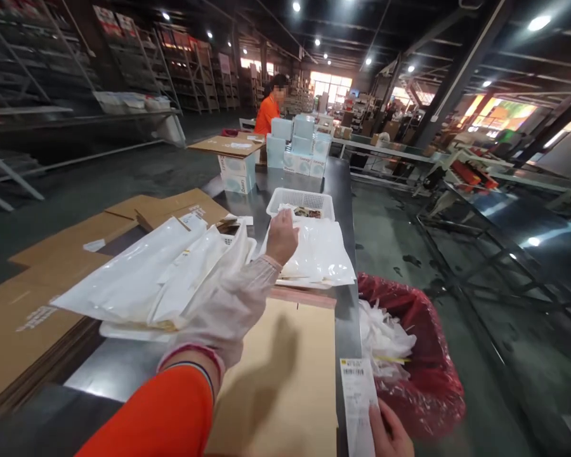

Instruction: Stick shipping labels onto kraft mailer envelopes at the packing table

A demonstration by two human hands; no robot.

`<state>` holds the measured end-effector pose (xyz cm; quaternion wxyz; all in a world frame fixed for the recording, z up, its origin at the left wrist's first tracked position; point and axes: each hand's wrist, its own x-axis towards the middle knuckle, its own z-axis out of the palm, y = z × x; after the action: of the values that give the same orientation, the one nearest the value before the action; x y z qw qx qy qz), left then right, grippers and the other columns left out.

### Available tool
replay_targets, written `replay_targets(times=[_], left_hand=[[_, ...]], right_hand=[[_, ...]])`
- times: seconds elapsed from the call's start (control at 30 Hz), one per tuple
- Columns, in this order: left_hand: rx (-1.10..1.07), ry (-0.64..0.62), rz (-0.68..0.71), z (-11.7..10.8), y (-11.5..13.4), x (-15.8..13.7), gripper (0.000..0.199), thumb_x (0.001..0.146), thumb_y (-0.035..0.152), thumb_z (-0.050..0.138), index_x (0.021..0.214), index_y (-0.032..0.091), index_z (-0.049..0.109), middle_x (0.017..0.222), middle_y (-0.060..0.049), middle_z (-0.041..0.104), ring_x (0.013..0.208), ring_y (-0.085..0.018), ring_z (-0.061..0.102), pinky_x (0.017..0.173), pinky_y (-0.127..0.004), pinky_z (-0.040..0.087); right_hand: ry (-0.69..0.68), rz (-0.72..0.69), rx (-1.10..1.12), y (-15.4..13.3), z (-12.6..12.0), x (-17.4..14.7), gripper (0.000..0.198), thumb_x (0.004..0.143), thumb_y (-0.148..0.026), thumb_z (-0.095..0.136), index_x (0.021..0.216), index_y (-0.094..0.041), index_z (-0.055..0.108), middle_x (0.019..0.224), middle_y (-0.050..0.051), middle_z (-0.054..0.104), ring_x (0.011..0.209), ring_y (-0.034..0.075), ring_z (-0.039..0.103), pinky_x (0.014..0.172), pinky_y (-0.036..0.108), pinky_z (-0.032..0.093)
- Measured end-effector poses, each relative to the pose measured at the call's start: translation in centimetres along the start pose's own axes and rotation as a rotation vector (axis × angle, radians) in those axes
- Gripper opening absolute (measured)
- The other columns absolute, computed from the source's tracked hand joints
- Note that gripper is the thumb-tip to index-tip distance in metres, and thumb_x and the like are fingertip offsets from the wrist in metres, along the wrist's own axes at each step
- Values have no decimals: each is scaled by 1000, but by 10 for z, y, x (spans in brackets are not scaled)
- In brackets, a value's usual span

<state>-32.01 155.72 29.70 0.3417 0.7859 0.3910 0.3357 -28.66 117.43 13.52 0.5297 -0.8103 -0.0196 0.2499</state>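
White paper slip — print unreadable — pinched by right hand; left hand grasps bags.

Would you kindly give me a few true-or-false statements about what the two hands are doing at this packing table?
1. The left hand reaches to the stack of white bags. True.
2. The right hand holds a pair of scissors. False: it holds a printed paper slip.
3. The bin liner beside the table is red. True.
4. The white basket stands on the floor. False: it stands on the metal table.
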Motion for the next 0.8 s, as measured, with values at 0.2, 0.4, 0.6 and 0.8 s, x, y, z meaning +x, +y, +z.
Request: replay_targets(times=[0.2, 0.4, 0.6, 0.8], left_hand=[[-328, -886, 71, 57, -8, -163, 66, 66, 36, 76, 125, 14, 56, 108, -11, 66, 85, -19, 63, 80, -31, 51], [-517, -738, -188, 67, -29, -233, 65, 69, 21, 66, 131, 11, 50, 107, -11, 63, 79, -15, 59, 76, -32, 50], [-433, -678, -36, 34, -17, -258, 46, 65, 32, 73, 108, 16, 69, 108, -8, 67, 97, -21, 57, 84, -31, 44], [-565, -547, -43, 33, -4, -287, 39, 68, 49, 67, 68, 9, 69, 59, 1, 54, 60, -11, 47, 55, -22, 34]], right_hand=[[97, -242, -34, -33, 8, -27, 60, 60, -63, 67, 91, -12, 72, 89, 12, 72, 83, 27, 66, 71, 31, 54], [7, -280, -24, -29, -2, -34, 60, 64, -66, 63, 90, -13, 66, 78, 11, 72, 67, 23, 65, 59, 31, 52], [97, -878, -255, -31, -24, -44, 46, 77, -61, 57, 68, -18, 68, 91, 13, 69, 91, 27, 61, 87, 42, 46], [-56, -735, -307, -33, -39, -66, 52, 78, -63, 54, 91, -16, 75, 88, 10, 73, 80, 25, 68, 66, 29, 53]])
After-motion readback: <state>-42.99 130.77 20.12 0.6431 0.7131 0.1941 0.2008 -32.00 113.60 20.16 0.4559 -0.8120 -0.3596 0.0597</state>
